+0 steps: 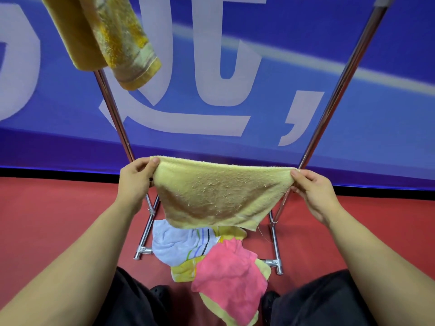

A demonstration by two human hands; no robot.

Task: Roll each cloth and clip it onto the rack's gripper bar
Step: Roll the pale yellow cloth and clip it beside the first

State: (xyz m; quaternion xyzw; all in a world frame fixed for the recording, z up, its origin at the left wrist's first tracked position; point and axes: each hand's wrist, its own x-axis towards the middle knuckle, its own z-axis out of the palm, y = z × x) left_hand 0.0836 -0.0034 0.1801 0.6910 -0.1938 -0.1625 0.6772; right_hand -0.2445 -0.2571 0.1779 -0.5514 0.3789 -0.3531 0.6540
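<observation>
Pale yellow cloth (219, 194) held spread out in mid-frame, its top edge stretched nearly level between both hands, its lower edge sagging loose. Left hand (134, 180) pinches the upper left corner, thumb on top, fingers curled beneath. Right hand (313, 191) pinches the upper right corner the same way. Hands well apart, each clamped on the cloth. Cloth is flat, not rolled. Behind it stands the metal rack (334, 95): two shiny poles slant up toward the upper left and upper right of the frame, feet resting on the red floor (47, 220) at lower centre. Gripper bar itself lies beyond the top edge; cannot tell how anything is fastened there. In the upper left, a golden-yellow towel (106, 38) hangs down in front of the left pole, bunched lengthwise. On the floor between the rack's feet, just below the held cloth, lies a heap: a white striped cloth (174, 243), a pink cloth (230, 276) overlapping it, and yellow cloths (183, 271) showing beneath. Blue banner (235, 67) with large white lettering fills the background. Dark trousers and dark shoes at the bottom edge.
</observation>
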